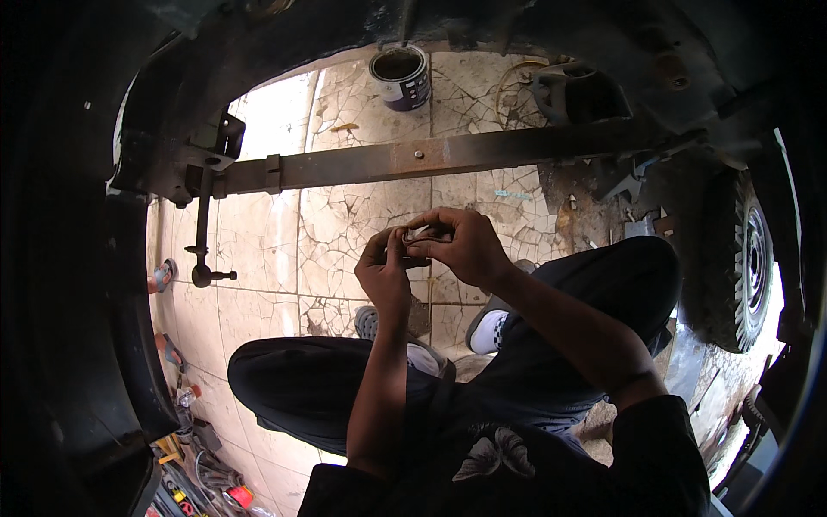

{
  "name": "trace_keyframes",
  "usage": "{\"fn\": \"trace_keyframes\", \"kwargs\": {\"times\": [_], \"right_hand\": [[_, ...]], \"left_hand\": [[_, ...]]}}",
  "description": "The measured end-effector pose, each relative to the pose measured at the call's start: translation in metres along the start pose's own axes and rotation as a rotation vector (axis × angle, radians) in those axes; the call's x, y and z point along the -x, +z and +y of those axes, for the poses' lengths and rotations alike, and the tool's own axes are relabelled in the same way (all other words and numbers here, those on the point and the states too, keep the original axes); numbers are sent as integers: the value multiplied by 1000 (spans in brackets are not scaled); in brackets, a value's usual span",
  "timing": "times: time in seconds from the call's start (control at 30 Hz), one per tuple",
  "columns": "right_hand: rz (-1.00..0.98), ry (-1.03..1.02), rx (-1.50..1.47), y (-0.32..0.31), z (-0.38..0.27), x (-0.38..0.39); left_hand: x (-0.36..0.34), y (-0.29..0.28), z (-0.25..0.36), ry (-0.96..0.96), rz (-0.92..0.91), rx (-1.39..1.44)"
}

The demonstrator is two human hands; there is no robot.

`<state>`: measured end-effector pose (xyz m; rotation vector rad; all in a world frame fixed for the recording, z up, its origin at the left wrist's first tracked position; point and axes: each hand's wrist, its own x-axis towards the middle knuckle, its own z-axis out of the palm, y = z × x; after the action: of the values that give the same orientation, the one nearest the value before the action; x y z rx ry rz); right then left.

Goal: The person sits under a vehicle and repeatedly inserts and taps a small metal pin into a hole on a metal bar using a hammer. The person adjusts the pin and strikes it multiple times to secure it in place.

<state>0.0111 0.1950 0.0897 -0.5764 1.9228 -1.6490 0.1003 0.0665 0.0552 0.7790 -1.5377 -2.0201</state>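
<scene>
My left hand point(384, 263) and my right hand point(457, 244) meet over the cracked tiled floor, fingers closed round a small metal piece point(412, 233) that they partly hide; I cannot make out what it is. Beyond them a long dark steel beam point(345, 164) with a rusty middle and a bolt crosses my view. At its left end a rod with a ball joint point(203, 272) hangs down, to the left of my hands.
An open paint can point(400, 90) stands behind the beam. A tyred wheel point(748, 267) is at the right. Sandals point(164, 276) and scattered tools point(185, 482) lie along the left. Dark frame parts point(129, 370) surround me, and my bent legs are below my hands.
</scene>
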Motion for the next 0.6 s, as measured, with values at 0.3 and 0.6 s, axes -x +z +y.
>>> {"fn": "trace_keyframes", "kwargs": {"times": [0.3, 0.6], "right_hand": [[40, -32, 75, 10, -13, 0], [117, -226, 264, -1, -2, 4]], "left_hand": [[9, -11, 4, 101, -37, -113], [8, -22, -5, 21, -286, -224]]}}
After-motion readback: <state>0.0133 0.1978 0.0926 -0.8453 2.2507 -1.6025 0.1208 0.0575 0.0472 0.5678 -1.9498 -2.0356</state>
